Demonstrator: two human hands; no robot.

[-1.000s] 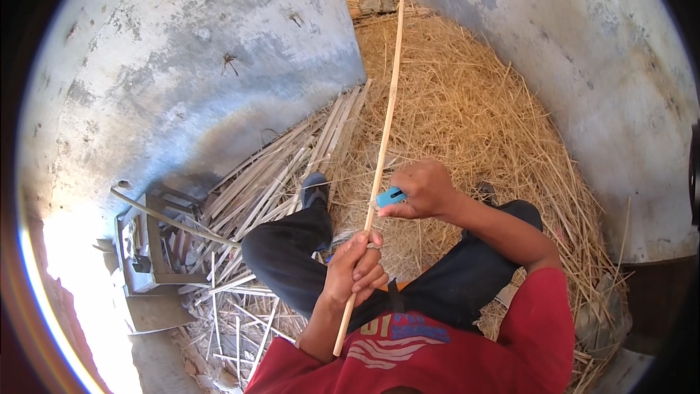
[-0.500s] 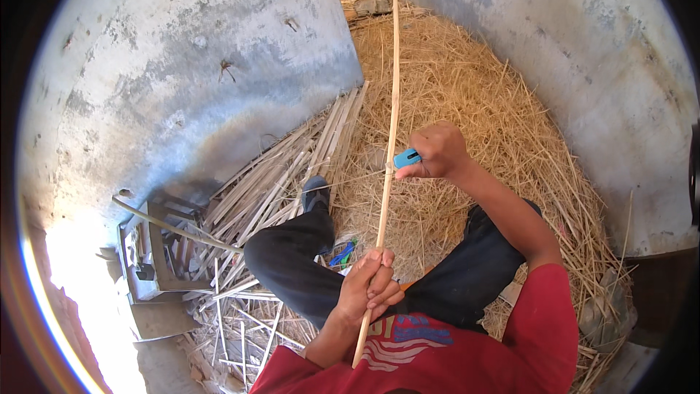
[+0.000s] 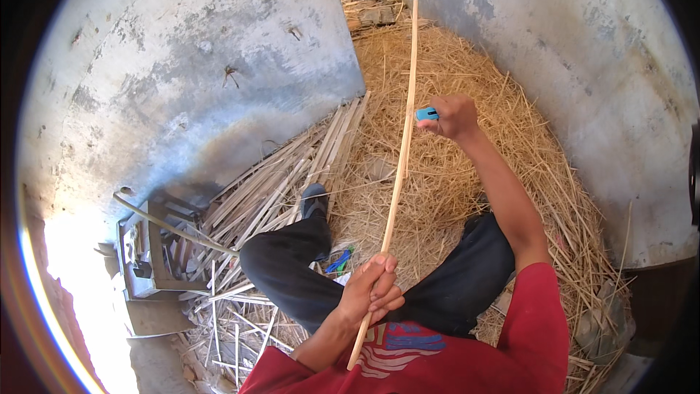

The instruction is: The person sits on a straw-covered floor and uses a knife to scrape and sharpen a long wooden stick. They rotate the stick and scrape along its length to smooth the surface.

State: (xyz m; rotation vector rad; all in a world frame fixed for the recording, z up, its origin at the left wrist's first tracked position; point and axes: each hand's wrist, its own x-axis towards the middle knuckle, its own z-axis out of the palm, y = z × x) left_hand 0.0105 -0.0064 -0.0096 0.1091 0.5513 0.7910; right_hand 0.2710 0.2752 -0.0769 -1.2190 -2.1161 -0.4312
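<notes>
A long, pale bamboo strip [image 3: 403, 157] slants up from my lap, its far end leaning slightly right. My left hand [image 3: 370, 292] is wrapped round it near its lower end, in front of my red shirt. Farther up, my right hand [image 3: 456, 117] is closed on a blue utility knife [image 3: 426, 114]. The knife's front end is right beside the strip's right edge; whether it touches I cannot tell. No blade can be made out.
Several split strips [image 3: 292, 182] lie piled at the left, by a wooden frame [image 3: 157, 263]. Straw-like shavings [image 3: 467, 73] cover the floor ahead and right. Worn walls [image 3: 197, 51] stand on both sides, with bricks [image 3: 375, 11] in the far corner. A blue item [image 3: 339, 259] lies between my legs.
My right hand has moved farther from me along the strip with the knife, and my arm is straighter. The strip's far end has swung a little right. My left hand keeps its grip.
</notes>
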